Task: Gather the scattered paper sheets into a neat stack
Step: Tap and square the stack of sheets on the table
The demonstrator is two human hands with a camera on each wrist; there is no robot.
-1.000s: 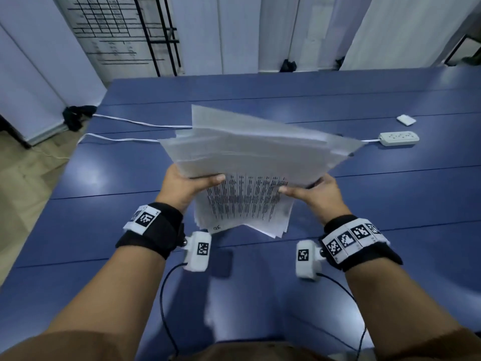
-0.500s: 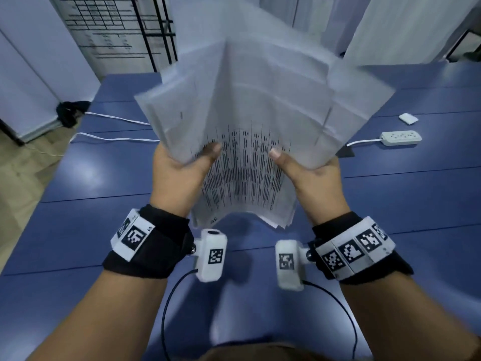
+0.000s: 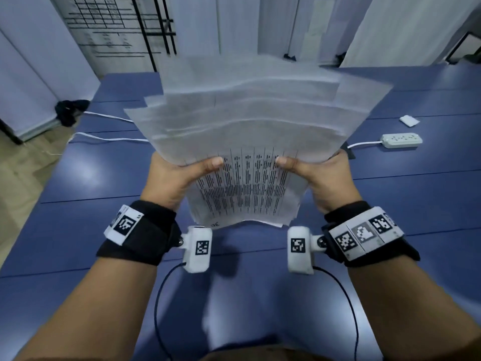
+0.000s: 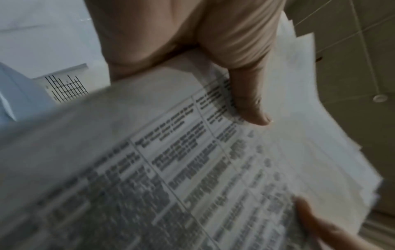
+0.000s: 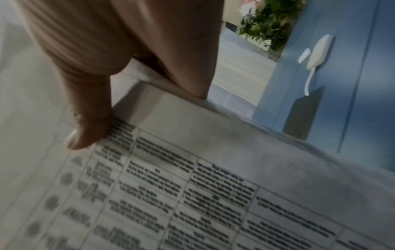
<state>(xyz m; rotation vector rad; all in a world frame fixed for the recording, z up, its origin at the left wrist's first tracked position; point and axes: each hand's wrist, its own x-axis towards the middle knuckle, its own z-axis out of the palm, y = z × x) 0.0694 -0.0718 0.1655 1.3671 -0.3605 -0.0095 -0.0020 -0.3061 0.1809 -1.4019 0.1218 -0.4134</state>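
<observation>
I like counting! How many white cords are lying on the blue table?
3: two cords run side by side on the far left, and one leads into the power strip on the right. The paper sheets may hide more.

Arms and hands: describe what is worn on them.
Bare forearms. Each wrist has a black strap with white square-coded tags. A white camera box with one black code hangs inside each wrist, trailing a thin black cable.

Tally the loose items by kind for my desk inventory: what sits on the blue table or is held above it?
Paper bundle, held by left hand and right hand: 1
White power strip: 1
Small white flat item: 1
White cables: 2
Total: 5
</observation>
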